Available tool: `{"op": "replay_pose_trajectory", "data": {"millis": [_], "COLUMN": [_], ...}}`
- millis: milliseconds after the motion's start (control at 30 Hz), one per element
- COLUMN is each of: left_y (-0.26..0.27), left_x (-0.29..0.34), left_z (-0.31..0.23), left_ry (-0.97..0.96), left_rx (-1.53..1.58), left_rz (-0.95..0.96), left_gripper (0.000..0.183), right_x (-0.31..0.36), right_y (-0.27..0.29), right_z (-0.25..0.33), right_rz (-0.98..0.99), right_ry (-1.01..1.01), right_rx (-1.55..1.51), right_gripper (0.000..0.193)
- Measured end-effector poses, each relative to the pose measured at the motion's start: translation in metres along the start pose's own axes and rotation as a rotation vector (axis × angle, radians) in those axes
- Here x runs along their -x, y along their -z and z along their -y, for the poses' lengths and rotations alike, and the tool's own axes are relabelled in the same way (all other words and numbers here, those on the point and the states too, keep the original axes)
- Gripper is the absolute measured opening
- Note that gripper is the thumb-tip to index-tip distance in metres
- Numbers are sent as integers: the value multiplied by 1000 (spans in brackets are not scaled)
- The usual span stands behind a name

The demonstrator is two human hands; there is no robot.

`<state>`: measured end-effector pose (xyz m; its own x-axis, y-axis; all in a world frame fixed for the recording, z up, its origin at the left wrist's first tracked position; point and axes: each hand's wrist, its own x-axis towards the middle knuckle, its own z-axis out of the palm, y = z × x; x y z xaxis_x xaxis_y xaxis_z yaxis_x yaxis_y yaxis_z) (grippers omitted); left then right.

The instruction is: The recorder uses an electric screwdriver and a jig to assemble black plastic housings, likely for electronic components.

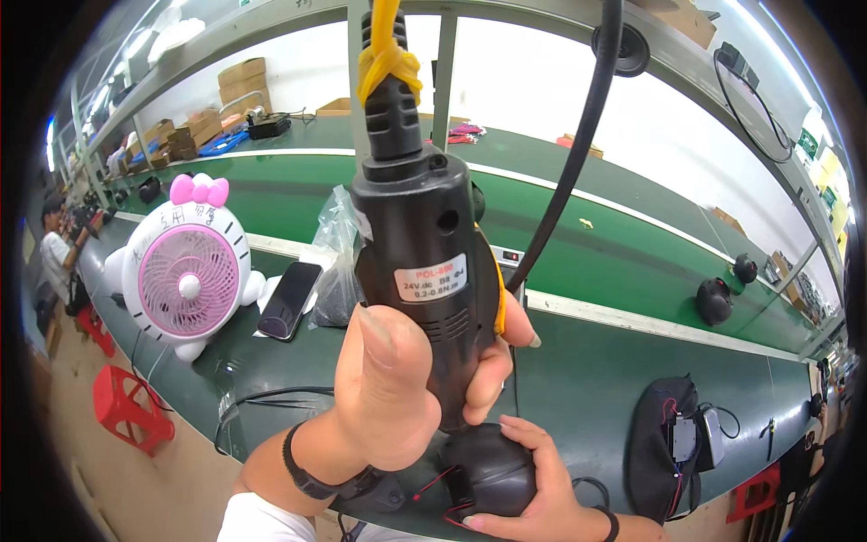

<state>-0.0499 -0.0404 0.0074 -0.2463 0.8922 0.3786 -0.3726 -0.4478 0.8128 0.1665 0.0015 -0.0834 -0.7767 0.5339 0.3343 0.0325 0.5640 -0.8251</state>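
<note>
Upright in my left hand point(388, 388) is a black electric screwdriver point(411, 217), with yellow ties round its cable end. My fingers are closed round its lower body, thumb on the near side. Below it my right hand point(551, 488) is wrapped round a smooth, rounded black housing point(501, 470), fingers on top and thumb at the near edge. Thin red wires and a small red connector stick out on the housing's left side. The driver's lower end meets or overlaps the top of the housing; its tip is hidden, so contact cannot be told.
A white and pink fan point(190, 280), a phone point(291, 301) and a clear plastic bag point(336, 262) stand left. Right lies a black padded piece point(664, 443) with wires. A green conveyor point(614, 253) behind carries round black parts point(714, 301). A thick black cable point(578, 144) hangs down. Red stools point(131, 406) flank the bench.
</note>
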Motion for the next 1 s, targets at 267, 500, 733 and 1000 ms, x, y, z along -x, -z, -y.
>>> {"op": "replay_pose_trajectory", "data": {"millis": [267, 500, 733, 1000], "left_y": [23, 29, 13, 2], "left_x": [-33, -39, -15, 3], "left_z": [40, 56, 22, 19], "left_ry": [-343, -241, -5, 29], "left_rx": [-180, -223, -135, -6], "left_rz": [-46, -49, -18, 63], "left_gripper": [75, 70, 96, 86], "right_x": [-3, -4, -6, -4], "right_y": [-2, 5, 11, 6], "right_z": [5, 2, -7, -7], "right_rz": [-2, 4, -2, -13], "right_ry": [-14, -64, -71, -41], "right_rx": [38, 46, 23, 28], "right_gripper": [98, 97, 96, 97]}}
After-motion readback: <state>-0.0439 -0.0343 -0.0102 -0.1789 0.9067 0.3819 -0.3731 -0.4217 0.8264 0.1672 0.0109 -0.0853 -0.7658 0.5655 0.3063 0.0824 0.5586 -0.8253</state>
